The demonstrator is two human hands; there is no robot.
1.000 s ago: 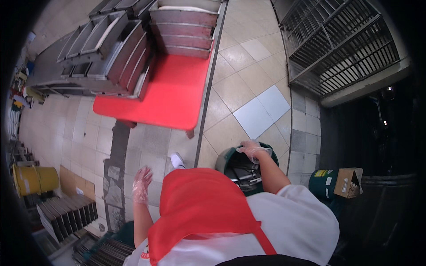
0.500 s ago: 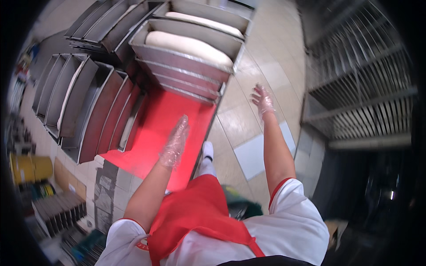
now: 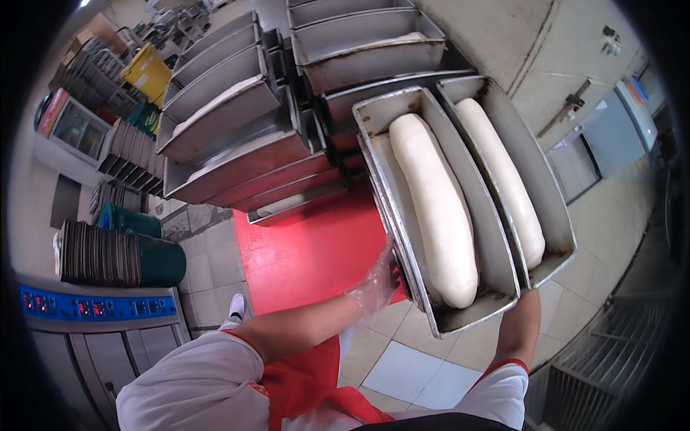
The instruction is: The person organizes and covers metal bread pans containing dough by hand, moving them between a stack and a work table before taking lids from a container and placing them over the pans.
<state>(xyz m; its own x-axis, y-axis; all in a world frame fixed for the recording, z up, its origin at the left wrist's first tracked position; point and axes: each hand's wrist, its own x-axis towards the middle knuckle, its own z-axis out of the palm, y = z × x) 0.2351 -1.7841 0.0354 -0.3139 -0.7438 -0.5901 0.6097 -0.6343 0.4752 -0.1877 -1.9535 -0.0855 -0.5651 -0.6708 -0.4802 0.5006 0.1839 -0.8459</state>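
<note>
Strapped loaf pans (image 3: 471,194), each with one long white dough log (image 3: 435,208), sit tilted before us over the right edge of the red table (image 3: 309,244); we cannot tell whether they rest there. Our gloved left hand (image 3: 379,279) is against their outer left wall, its fingers close to the metal, though we cannot tell how tightly they grip. Pans hide our right hand, so we cannot tell its fingers' state. More stacked pans (image 3: 269,161) stand toward the table's far left corner.
</note>
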